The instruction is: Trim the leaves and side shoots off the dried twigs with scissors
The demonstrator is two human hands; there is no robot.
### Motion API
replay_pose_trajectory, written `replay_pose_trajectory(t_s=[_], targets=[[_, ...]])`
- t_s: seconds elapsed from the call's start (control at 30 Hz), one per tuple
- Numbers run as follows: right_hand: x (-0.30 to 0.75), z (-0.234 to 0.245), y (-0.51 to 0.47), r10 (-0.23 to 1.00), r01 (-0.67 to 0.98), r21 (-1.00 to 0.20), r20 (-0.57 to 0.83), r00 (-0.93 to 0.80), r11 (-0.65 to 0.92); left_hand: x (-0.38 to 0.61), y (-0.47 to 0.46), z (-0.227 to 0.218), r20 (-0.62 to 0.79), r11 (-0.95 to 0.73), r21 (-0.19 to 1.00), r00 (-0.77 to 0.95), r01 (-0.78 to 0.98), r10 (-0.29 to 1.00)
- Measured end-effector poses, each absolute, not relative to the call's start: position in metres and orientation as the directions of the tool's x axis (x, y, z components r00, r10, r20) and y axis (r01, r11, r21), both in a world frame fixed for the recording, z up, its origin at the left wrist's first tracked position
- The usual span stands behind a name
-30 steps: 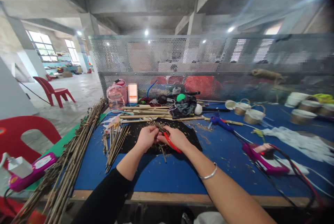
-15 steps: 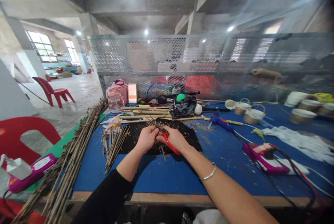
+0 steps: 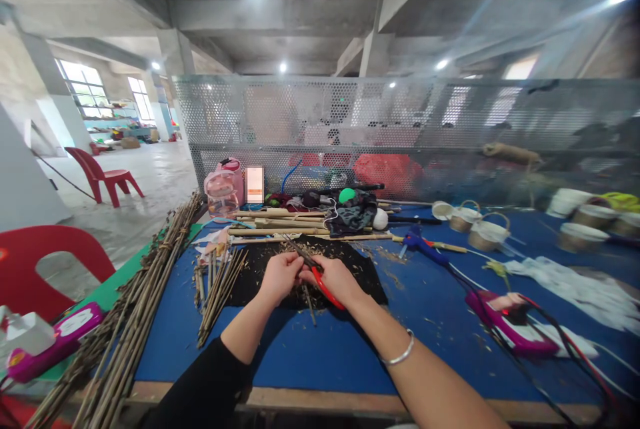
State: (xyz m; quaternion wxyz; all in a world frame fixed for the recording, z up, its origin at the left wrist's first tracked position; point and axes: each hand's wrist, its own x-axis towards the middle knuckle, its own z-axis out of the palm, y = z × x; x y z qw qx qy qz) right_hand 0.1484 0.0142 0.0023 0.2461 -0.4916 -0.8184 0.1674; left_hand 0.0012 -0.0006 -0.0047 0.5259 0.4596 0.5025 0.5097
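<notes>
Over a black cloth (image 3: 245,282) strewn with chips, my right hand (image 3: 343,277) is wrapped round red-handled scissors (image 3: 326,290). Their dark blades point up and to the left, past my left fingertips. My left hand (image 3: 278,280) is closed in a pinch close to the blades. A thin twig (image 3: 311,307) sticks out below, between the hands, and its upper end is hidden by my fingers. Left of the cloth lies a small pile of cut twigs (image 3: 220,299).
A long bundle of dry stalks (image 3: 135,309) runs along the table's left side. Behind the cloth lie bamboo sticks (image 3: 280,223) and a dark patterned cloth (image 3: 353,212). To the right are a blue glue gun (image 3: 423,244), a purple power strip (image 3: 530,342) and small baskets (image 3: 487,234).
The view has tilted slightly upward. Both hands stay together over the black cloth, and more of the twig shows below them. The scissors have turned slightly.
</notes>
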Motion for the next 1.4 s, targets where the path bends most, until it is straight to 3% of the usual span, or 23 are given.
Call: replay_pose_trajectory(t_s=[0.4,0.9,1.13,1.4], targets=[[0.147,0.000,0.019,0.814,0.668,-0.466,0.352,-0.462,0.581,-0.003,0.002,0.003,0.066,-0.058,0.991,-0.063,0.123,0.996],[0.140,0.010,0.008,0.896,0.759,-0.477,0.195,-0.399,0.442,-0.020,0.000,-0.008,0.101,-0.100,0.994,-0.003,0.034,0.995],[0.137,0.008,0.007,0.830,0.679,-0.478,0.296,-0.473,0.558,-0.023,-0.001,-0.007,0.107,-0.096,0.988,-0.086,0.121,0.991],[0.139,0.005,0.008,0.872,0.717,-0.497,0.264,-0.412,0.489,-0.019,-0.006,-0.006,0.097,-0.097,0.994,0.001,0.049,0.995]])
